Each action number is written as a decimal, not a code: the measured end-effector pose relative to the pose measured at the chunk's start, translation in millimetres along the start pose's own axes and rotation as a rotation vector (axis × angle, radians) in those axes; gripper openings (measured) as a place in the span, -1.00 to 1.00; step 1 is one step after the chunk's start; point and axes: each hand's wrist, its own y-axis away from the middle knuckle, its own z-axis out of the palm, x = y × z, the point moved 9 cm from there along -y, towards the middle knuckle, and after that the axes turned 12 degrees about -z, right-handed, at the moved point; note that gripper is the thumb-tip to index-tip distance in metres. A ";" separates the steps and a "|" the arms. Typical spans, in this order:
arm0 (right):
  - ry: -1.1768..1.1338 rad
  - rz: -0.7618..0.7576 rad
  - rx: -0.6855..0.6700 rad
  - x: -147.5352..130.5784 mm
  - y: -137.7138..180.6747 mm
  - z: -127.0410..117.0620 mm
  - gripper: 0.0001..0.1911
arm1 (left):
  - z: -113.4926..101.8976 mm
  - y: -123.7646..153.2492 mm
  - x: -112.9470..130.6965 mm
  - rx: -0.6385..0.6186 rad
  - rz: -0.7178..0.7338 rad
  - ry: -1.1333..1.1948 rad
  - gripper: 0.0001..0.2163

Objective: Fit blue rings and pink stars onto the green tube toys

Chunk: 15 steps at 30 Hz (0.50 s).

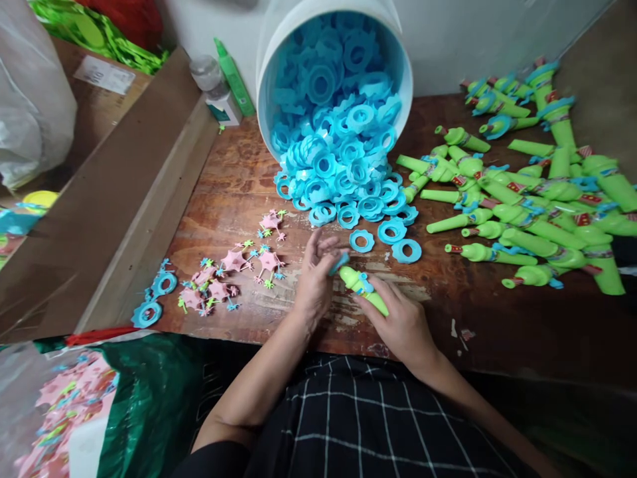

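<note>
My right hand grips a green plastic toy handle with a blue trigger piece, its tip pointing up-left. My left hand pinches a blue ring against the handle's tip. Both hands rest near the front edge of the worn wooden table. Just beyond them several loose blue toothed rings spill from a tipped white bucket.
A heap of assembled green handles covers the right of the table. Small pink star pieces lie to the left, with two blue rings by a wooden board. A green bottle stands at the back; a bag of pink parts sits lower left.
</note>
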 end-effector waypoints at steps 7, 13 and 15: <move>-1.039 0.675 -0.157 11.1 24.7 58.5 -0.61 | 20.2 32.0 4.6 -0.182 0.082 -0.281 -0.28; -1.149 0.799 -0.126 30.1 29.9 61.7 -0.61 | -60.4 23.8 91.8 0.304 0.545 -1.551 -0.49; -1.081 0.791 -0.130 39.8 33.2 57.7 -0.60 | -86.2 19.3 94.5 0.329 0.428 -1.802 -0.54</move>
